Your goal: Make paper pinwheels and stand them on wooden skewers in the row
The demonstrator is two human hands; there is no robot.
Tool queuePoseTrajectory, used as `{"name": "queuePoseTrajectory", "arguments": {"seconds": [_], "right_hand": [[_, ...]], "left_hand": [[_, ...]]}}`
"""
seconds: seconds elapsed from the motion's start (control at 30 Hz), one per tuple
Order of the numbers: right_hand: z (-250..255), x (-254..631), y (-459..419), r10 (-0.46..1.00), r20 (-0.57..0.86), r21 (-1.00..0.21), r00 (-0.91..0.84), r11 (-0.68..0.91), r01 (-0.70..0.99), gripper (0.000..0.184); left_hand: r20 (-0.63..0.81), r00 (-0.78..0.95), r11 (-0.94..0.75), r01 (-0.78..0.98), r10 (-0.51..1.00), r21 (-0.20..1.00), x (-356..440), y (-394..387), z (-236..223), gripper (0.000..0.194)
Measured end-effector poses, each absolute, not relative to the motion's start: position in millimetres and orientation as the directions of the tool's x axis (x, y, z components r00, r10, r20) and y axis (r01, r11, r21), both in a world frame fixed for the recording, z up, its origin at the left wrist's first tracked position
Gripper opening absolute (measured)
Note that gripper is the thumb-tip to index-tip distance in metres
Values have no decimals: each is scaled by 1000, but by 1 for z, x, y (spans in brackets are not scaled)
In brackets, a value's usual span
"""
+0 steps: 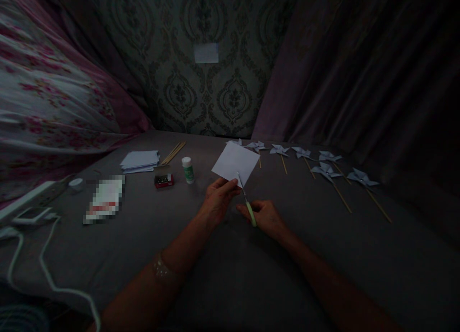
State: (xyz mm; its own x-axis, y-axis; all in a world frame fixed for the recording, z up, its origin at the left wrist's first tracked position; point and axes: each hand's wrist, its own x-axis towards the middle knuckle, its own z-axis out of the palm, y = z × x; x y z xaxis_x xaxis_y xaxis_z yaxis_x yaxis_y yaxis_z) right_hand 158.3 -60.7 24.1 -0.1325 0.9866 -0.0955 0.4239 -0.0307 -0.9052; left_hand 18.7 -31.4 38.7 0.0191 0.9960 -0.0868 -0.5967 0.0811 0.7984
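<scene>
A square of white paper [235, 162] is held up over the table, pinched at its lower corner by my left hand [220, 195]. My right hand [264, 216] is closed round the green handle of a pair of scissors [250, 212]. The blades point up and away and overlap the paper near its lower corner; whether they are parted there I cannot tell. Behind the paper, one paper pinwheel [235, 142] is partly hidden. More pinwheels on wooden sticks, such as this pinwheel [326, 171], lie to the right.
On the left of the grey-covered table [201, 274] are a stack of white paper [140, 160], wooden sticks [174, 153], a glue stick [187, 170], a small red box [164, 180] and a blurred packet [106, 198]. A power strip [30, 202] with white cables lies at the left edge.
</scene>
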Motion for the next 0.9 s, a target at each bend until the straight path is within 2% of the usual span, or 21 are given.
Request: {"name": "queuePoseTrajectory", "arguments": {"seconds": [0.17,0.23,0.33,0.47,0.63,0.73,0.83,0.9], "right_hand": [[29,161,-62,949,-66,-901,-307,75,427,47],[32,163,-60,971,-46,-920,-236,50,388,47],[32,171,-52,1000,-19,-966,-4,-18,259,47],[22,186,-36,986,-6,-998,166,-18,68,46],[10,199,-21,976,11,-987,218,45,-153,38],[11,202,-18,986,-27,-954,163,24,-298,37],[11,205,-16,992,-68,-935,102,-28,-354,36],[10,206,-15,989,-90,-931,119,-41,-362,34]], "left_hand": [[-85,-64,28,-613,994,790,13,-25,38,27],[-90,-114,0,-619,989,786,11,-21,37,25],[-97,-156,-11,-575,983,818,9,-19,34,20],[-79,-95,19,-511,992,860,12,-24,34,18],[-83,34,89,-495,996,864,17,-29,31,20],[-102,70,123,-465,992,877,17,-28,27,20],[-142,92,169,-446,985,879,17,-28,26,23],[-160,106,190,-437,981,879,17,-28,25,23]]}}
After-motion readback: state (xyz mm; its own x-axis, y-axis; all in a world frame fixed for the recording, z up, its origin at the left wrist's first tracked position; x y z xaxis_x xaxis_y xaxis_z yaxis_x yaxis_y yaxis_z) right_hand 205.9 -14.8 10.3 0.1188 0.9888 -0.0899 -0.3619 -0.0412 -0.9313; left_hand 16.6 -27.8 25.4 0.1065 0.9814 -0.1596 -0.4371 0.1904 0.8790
